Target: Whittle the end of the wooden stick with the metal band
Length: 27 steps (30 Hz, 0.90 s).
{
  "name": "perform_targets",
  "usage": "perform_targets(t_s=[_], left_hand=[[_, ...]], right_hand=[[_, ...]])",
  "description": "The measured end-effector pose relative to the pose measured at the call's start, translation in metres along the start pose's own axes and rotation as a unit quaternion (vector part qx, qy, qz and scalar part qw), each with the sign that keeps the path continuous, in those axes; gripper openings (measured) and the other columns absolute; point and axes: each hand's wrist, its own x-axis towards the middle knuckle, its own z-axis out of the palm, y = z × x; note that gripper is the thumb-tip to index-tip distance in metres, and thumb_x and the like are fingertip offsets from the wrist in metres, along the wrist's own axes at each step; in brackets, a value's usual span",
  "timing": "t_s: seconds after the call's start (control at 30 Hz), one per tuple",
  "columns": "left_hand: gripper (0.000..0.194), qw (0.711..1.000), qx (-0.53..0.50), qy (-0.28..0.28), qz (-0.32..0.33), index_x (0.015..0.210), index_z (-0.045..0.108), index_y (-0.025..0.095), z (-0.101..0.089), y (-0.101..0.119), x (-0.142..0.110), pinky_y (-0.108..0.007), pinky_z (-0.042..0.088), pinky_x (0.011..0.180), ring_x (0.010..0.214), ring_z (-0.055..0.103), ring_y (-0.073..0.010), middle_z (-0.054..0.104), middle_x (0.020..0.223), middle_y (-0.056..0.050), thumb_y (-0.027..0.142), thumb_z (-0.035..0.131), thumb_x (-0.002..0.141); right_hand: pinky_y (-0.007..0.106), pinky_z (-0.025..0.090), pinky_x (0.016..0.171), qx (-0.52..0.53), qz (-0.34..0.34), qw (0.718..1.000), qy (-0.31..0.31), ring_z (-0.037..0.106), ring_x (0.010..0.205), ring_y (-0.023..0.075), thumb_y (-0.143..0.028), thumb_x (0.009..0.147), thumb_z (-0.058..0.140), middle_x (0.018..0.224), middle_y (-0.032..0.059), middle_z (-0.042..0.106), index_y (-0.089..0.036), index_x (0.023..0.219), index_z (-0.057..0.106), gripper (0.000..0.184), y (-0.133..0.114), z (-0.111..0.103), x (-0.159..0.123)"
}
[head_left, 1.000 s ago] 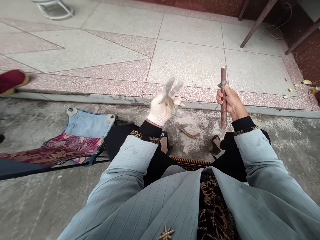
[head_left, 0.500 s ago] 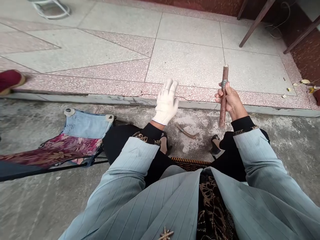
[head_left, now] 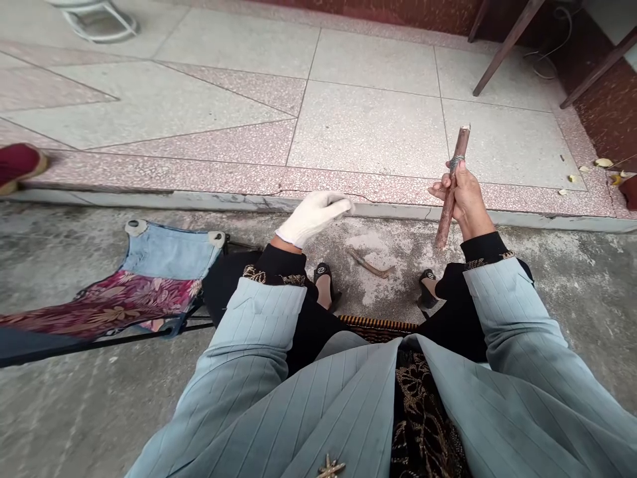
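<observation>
My right hand [head_left: 466, 194] is bare and wrapped around a short brown stick [head_left: 455, 176], held upright with a slight tilt. Thin wire [head_left: 456, 161] is wound round the stick's upper part, just above my thumb. A white knitted glove covers my left hand [head_left: 314, 216], which hovers over the step edge, apart from the stick. Its fingers point right, bent and loosely together, the thumb beside them; nothing shows in them, though the tips are blurred. On the ground between my shoes lies a thin, bent stick [head_left: 371, 264].
A folding chair [head_left: 172, 249] with blue and floral fabric stands at my left. Ahead runs a low tiled step [head_left: 363, 136]. Wooden legs [head_left: 507, 50] and a coiled cable [head_left: 547, 63] are at the back right. A red shoe [head_left: 20, 166] rests on the step at far left.
My gloved left hand has moved down and left, turning from upright extended fingers to fingers pointing right. The stick in my right hand has tilted, its top shifting to the right.
</observation>
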Motion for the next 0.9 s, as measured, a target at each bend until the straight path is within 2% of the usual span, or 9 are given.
perform_targets(t_s=[0.13,0.23,0.43,0.53,0.6,0.67,0.73,0.8,0.9], left_hand=[[0.037,0.978,-0.198,-0.005,0.068,0.066,0.067,0.018,-0.005,-0.001,-0.001,-0.036,0.053,0.071,0.073,0.065,-0.0206,0.071,0.076,-0.011,0.048,0.056,0.084],[0.036,0.973,-0.221,0.032,0.064,0.065,0.064,0.019,-0.012,-0.002,-0.001,-0.036,0.053,0.069,0.072,0.065,-0.0208,0.068,0.071,-0.010,0.049,0.056,0.085],[0.028,0.992,-0.037,0.115,-0.033,0.086,0.069,0.020,-0.029,-0.014,-0.005,-0.029,0.047,0.057,0.053,0.055,-0.0157,0.056,0.052,-0.001,0.039,0.048,0.089],[0.027,0.983,0.135,0.057,-0.107,0.084,0.072,0.021,-0.030,-0.029,0.001,-0.032,0.047,0.061,0.058,0.061,-0.0191,0.066,0.062,-0.003,0.040,0.052,0.086],[0.030,0.956,0.266,-0.006,-0.121,0.089,0.074,0.023,-0.027,-0.035,0.008,-0.037,0.050,0.075,0.078,0.068,-0.0251,0.073,0.080,-0.006,0.044,0.053,0.084],[0.040,0.941,0.327,-0.036,-0.080,0.105,0.073,0.024,-0.022,-0.032,0.016,-0.045,0.047,0.095,0.107,0.065,-0.0316,0.072,0.114,-0.009,0.051,0.051,0.085],[0.054,0.947,0.319,-0.011,-0.038,0.125,0.065,0.025,-0.012,-0.021,0.024,-0.052,0.041,0.105,0.125,0.055,-0.0355,0.059,0.138,-0.011,0.058,0.051,0.085],[0.067,0.972,0.234,0.016,0.019,0.141,0.051,0.025,0.007,-0.006,0.034,-0.051,0.042,0.106,0.129,0.052,-0.0344,0.055,0.144,-0.012,0.060,0.053,0.085],[0.073,0.983,-0.004,-0.098,0.154,0.152,0.036,0.027,0.047,0.014,0.049,-0.044,0.047,0.102,0.127,0.056,-0.0278,0.052,0.146,-0.013,0.060,0.051,0.089]], right_hand=[[0.022,0.055,0.052,-0.010,0.001,1.000,0.026,0.063,0.058,0.0125,-0.070,0.084,0.056,0.057,-0.0077,0.045,-0.025,0.102,0.047,0.048,-0.001,-0.003,0.004],[0.021,0.051,0.048,-0.021,-0.011,0.999,0.045,0.062,0.057,0.0126,-0.070,0.084,0.056,0.057,-0.0075,0.046,-0.026,0.101,0.046,0.048,-0.001,-0.008,0.008],[0.017,0.036,0.037,-0.071,-0.023,0.997,0.022,0.061,0.056,0.0118,-0.065,0.086,0.057,0.070,-0.0020,0.062,-0.026,0.105,0.048,0.044,-0.008,-0.026,0.017],[0.017,0.034,0.037,-0.089,-0.045,0.995,0.006,0.056,0.054,0.0091,-0.059,0.088,0.058,0.079,-0.0002,0.066,-0.025,0.105,0.049,0.038,-0.010,-0.031,0.021],[0.016,0.034,0.037,-0.123,-0.050,0.991,-0.022,0.052,0.051,0.0074,-0.054,0.090,0.059,0.081,-0.0006,0.067,-0.025,0.106,0.051,0.034,-0.006,-0.028,0.022],[0.016,0.034,0.037,-0.171,-0.043,0.982,-0.067,0.049,0.049,0.0067,-0.048,0.090,0.060,0.081,-0.0013,0.067,-0.024,0.109,0.053,0.031,0.001,-0.019,0.019],[0.017,0.034,0.038,-0.216,-0.035,0.969,-0.115,0.049,0.049,0.0068,-0.044,0.090,0.060,0.081,-0.0016,0.067,-0.023,0.112,0.054,0.031,0.010,-0.005,0.013],[0.017,0.036,0.040,-0.252,-0.043,0.954,-0.154,0.051,0.050,0.0072,-0.040,0.090,0.060,0.079,-0.0021,0.067,-0.023,0.114,0.056,0.030,0.018,0.011,0.006],[0.018,0.039,0.043,-0.274,-0.076,0.936,-0.207,0.051,0.049,0.0070,-0.035,0.089,0.059,0.077,-0.0032,0.066,-0.022,0.114,0.057,0.028,0.024,0.031,0.001]])
